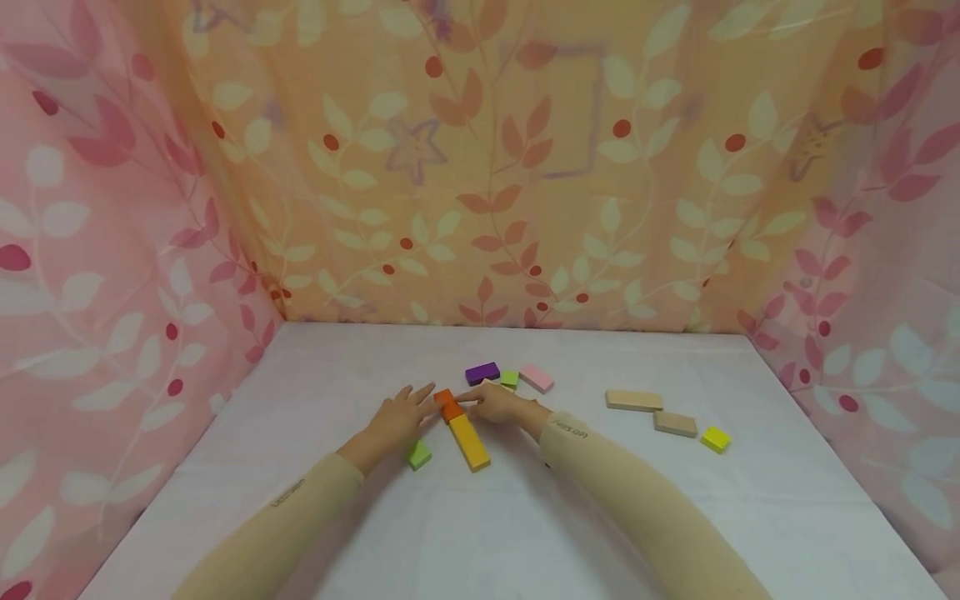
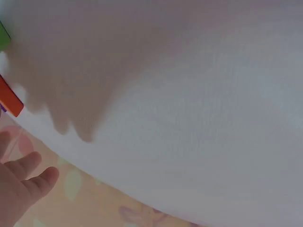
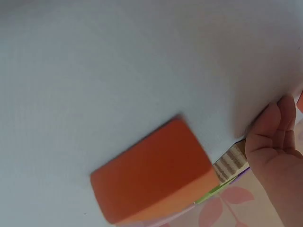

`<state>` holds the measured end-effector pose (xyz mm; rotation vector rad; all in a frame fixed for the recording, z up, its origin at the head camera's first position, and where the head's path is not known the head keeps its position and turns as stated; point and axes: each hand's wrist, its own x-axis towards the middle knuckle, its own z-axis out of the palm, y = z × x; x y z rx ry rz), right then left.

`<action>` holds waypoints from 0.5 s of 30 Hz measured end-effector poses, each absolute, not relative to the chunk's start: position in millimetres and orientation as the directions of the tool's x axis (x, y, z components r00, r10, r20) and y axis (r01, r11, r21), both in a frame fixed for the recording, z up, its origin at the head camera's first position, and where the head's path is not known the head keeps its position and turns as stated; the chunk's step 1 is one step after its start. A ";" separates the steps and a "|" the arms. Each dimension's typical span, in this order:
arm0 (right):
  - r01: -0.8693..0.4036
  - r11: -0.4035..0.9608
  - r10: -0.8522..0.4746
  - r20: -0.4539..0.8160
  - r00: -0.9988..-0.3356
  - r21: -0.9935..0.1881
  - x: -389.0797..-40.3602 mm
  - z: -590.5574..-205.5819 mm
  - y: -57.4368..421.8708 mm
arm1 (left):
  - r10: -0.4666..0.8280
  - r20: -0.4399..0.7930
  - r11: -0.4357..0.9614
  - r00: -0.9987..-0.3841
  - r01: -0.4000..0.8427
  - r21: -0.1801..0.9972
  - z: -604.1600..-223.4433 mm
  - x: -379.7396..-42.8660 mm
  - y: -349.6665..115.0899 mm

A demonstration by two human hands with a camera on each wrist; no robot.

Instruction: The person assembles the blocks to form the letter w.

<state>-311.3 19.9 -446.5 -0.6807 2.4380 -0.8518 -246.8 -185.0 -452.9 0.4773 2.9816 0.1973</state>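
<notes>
My left hand [image 1: 403, 417] is at the left side of an orange block [image 1: 448, 406], its fingers loosely spread; in the left wrist view some fingers [image 2: 40, 182] show apart with nothing between them. From the other side my right hand [image 1: 497, 406] reaches with its index finger extended to that block's upper edge. The orange block lies end to end with a longer yellow-orange block [image 1: 469, 443], forming a slanted row. A light green block [image 1: 419, 455] lies just under the left wrist. Another red-orange block [image 3: 154, 172] shows large in the right wrist view, below the right wrist.
Behind the right hand lie a purple block [image 1: 482, 373], a small green block [image 1: 509, 379], a pink block [image 1: 536, 378] and a partly covered wooden block [image 1: 497, 386]. Farther right are two wooden blocks, one long [image 1: 633, 401], and a yellow block [image 1: 716, 439]. Patterned curtains surround the white table [image 1: 337, 533].
</notes>
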 end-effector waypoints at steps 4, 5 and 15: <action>-0.272 0.669 -0.584 -0.263 -0.768 -0.691 -309.6 -447.6 22.6 | 0.332 -0.165 0.939 -0.929 0.309 0.152 -458.1 -253.3 -181.9; -0.269 0.669 -0.581 -0.262 -0.771 -0.693 -309.6 -447.6 23.8 | 0.335 -0.176 0.938 -0.926 0.310 0.155 -458.8 -254.3 -180.9; -0.334 0.633 -0.595 -0.162 -0.788 -0.698 -301.3 -442.6 30.6 | 0.337 -0.232 0.938 -0.913 0.304 0.165 -452.0 -258.7 -180.7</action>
